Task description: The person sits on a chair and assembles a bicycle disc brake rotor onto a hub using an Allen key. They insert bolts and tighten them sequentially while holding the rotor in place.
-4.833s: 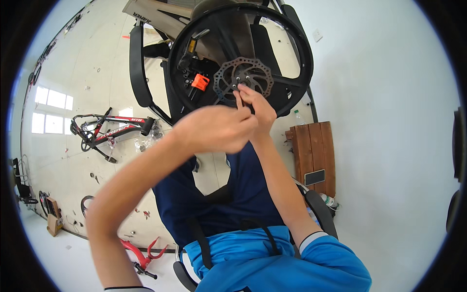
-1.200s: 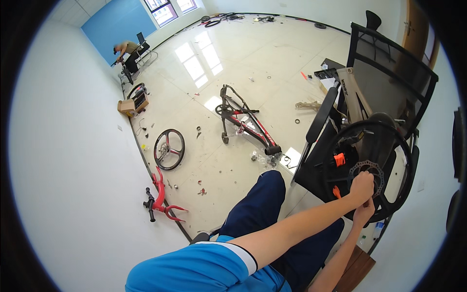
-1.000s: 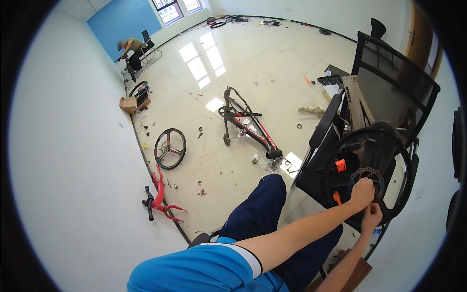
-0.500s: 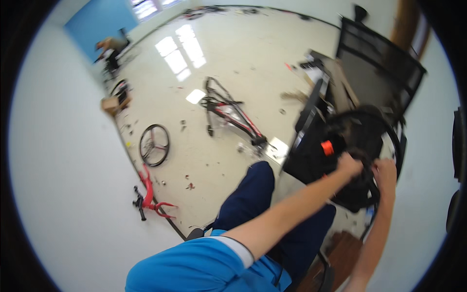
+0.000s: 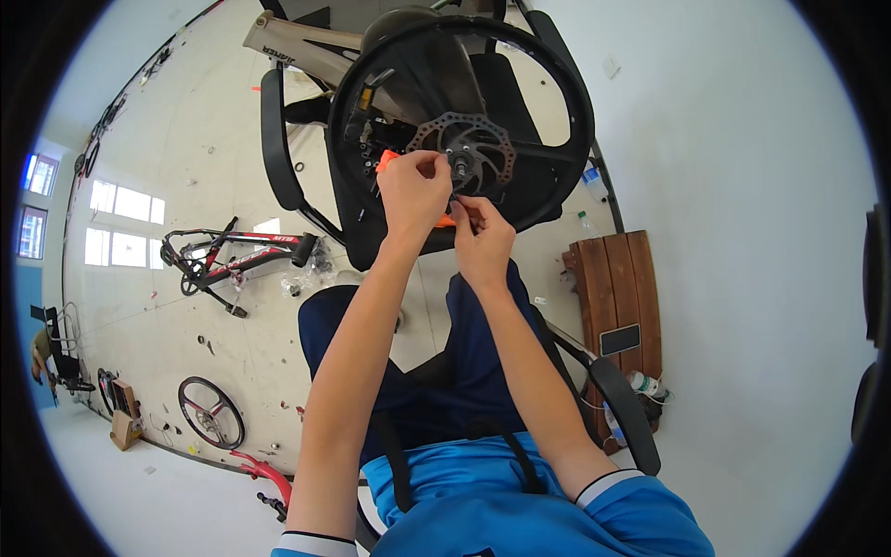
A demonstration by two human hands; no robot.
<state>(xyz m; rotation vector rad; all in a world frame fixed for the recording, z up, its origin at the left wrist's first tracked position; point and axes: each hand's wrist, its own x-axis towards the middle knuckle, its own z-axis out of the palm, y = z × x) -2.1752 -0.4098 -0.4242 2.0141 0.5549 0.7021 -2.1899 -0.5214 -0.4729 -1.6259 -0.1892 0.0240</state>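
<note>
Upper centre of frame, left hand (image 5: 414, 188) and right hand (image 5: 483, 237) pinch small fittings at a wheel's brake disc (image 5: 464, 158), hub work apparently mid-step.

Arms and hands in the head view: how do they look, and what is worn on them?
Both forearms are bare, and the left hand and right hand wear no gloves. Short bright blue sleeves end in white cuffs with a dark stripe. No watch or ring is visible.

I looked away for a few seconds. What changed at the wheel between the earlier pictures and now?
The head turned back from the room toward the wheel. Both hands remain at the brake disc: left hand pinching near the hub, right hand just below. The wheel still rests on the black chair.
</note>
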